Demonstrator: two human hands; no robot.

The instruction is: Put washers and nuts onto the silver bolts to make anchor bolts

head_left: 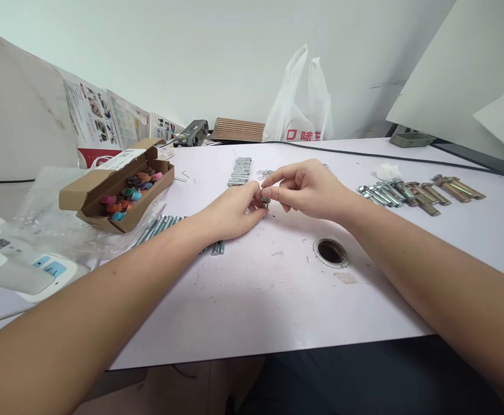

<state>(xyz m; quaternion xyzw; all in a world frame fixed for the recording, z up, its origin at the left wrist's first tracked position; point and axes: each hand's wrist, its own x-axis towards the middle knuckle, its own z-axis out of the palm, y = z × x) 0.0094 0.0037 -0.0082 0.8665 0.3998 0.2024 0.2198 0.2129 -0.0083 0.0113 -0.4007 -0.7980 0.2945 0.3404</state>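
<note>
Near the middle of the table, my left hand (pixel 234 213) is closed around a short metal bolt (pixel 265 201) that stands upright, its lower part between thumb and fingers. The thumb and forefinger of my right hand (pixel 307 187) are pinched together at the bolt's top end; whatever small part lies between them is hidden. Just behind my hands are small metal rings (pixel 264 173) and a row of metal sleeves (pixel 240 170). Several long bolts (pixel 159 226) lie side by side, partly covered by my left forearm.
Left stands an open cardboard box (pixel 148 202) of coloured plugs, beside clear plastic wrap (pixel 53 199) and a white power strip (pixel 57 276). Assembled expansion bolts (pixel 401 191) lie right. A round cable hole (pixel 330 252) is in front. A plastic bag (pixel 297 115) and black cable (pixel 355 152) lie behind.
</note>
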